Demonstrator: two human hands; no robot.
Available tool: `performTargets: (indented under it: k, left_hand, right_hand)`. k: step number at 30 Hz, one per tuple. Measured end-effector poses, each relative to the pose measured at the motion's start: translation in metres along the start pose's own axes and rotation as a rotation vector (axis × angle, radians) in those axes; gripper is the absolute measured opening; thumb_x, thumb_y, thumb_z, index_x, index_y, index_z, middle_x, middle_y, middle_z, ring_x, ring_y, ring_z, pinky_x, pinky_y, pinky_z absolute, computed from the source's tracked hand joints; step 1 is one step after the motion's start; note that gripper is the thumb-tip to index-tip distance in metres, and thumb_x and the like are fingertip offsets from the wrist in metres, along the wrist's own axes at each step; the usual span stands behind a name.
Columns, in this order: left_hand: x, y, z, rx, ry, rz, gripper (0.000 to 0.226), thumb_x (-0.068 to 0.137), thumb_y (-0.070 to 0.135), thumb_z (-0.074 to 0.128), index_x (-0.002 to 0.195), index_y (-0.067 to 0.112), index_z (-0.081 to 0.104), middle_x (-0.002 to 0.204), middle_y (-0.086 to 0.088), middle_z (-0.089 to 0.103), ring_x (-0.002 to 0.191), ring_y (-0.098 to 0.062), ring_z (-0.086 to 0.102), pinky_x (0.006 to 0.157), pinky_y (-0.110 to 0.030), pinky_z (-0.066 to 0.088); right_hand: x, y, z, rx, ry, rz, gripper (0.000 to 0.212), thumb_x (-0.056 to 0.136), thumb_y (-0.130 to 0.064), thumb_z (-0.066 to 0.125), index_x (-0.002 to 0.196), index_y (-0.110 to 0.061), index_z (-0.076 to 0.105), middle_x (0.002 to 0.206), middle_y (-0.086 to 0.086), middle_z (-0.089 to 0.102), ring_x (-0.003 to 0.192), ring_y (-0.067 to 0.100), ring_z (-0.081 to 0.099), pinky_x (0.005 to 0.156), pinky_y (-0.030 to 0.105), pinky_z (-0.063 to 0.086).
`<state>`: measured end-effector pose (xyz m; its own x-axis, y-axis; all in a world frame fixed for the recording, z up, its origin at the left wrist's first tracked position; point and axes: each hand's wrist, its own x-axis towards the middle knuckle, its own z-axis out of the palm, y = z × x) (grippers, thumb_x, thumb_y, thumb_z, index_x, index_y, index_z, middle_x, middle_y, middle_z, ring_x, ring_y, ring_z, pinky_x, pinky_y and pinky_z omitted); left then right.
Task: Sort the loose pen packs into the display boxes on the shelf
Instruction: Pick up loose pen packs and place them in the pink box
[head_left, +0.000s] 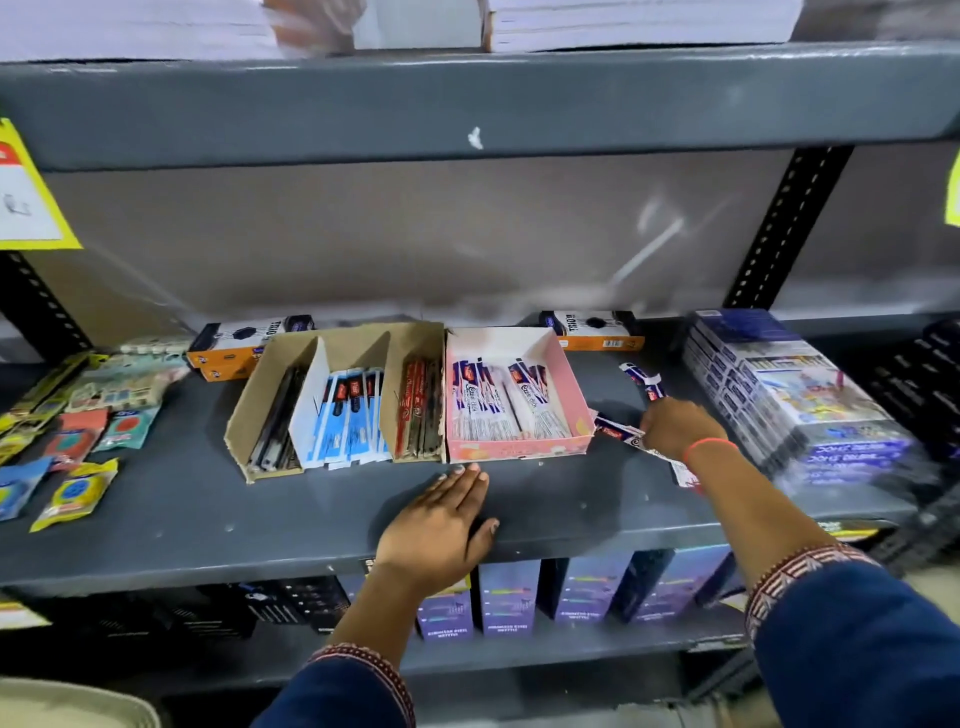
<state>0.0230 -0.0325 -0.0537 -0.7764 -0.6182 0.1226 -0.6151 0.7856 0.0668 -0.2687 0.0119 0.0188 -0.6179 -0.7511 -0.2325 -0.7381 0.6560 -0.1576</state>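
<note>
A pink display box sits on the grey shelf, holding white-and-purple pen packs. Left of it stands a brown cardboard box with three compartments of black, blue and red packs. My right hand is just right of the pink box, closed on several loose white-and-purple pen packs that stick out above and below the fist. My left hand lies flat and open on the shelf's front edge, below the pink box, holding nothing.
Stacked blue boxed sets stand close to the right of my right hand. Orange-and-white boxes lie behind the display boxes. Small packets are spread at the shelf's left. An upper shelf overhangs; purple boxes fill the shelf below.
</note>
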Motion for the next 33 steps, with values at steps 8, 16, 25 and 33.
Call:
performTargets:
  k: [8, 16, 25, 33]
  left_hand:
    - [0.000, -0.002, 0.002, -0.023, -0.008, -0.005, 0.059, 0.097, 0.048, 0.018, 0.146, 0.017, 0.007, 0.155, 0.000, 0.006, 0.141, -0.012, 0.000, 0.106, -0.020, -0.010]
    - [0.000, -0.001, 0.002, -0.038, -0.008, -0.012, 0.060, 0.097, 0.048, 0.019, 0.146, 0.016, 0.008, 0.155, -0.001, 0.005, 0.141, -0.011, -0.001, 0.106, -0.021, -0.011]
    - [0.000, -0.002, 0.003, -0.060, -0.014, -0.014, 0.061, 0.096, 0.050, 0.017, 0.146, 0.016, 0.006, 0.155, 0.001, 0.003, 0.140, -0.011, -0.001, 0.106, -0.022, -0.010]
    - [0.000, -0.002, 0.001, -0.060, 0.003, 0.007, 0.061, 0.096, 0.051, 0.017, 0.146, 0.016, 0.007, 0.155, 0.000, 0.005, 0.140, -0.011, 0.000, 0.105, -0.021, -0.011]
  right_hand:
    - [0.004, -0.001, -0.021, 0.234, 0.050, -0.037, 0.023, 0.078, -0.011, 0.061, 0.096, -0.002, 0.071, 0.110, 0.018, 0.070, 0.104, 0.033, 0.063, 0.088, 0.030, 0.048]
    - [-0.028, -0.003, -0.024, 1.275, 0.060, -0.071, 0.031, 0.077, 0.008, 0.065, 0.062, -0.017, 0.056, 0.039, -0.008, 0.060, 0.036, 0.000, 0.048, 0.041, 0.014, 0.034]
    - [-0.060, -0.033, -0.019, 1.544, -0.142, -0.283, 0.023, 0.080, 0.006, 0.062, 0.074, -0.016, 0.062, 0.058, -0.007, 0.072, 0.052, 0.002, 0.061, 0.050, 0.013, 0.046]
    - [-0.059, -0.046, -0.021, 1.539, -0.154, -0.268, 0.022, 0.081, 0.005, 0.061, 0.074, -0.016, 0.062, 0.057, -0.008, 0.072, 0.050, 0.001, 0.061, 0.049, 0.013, 0.047]
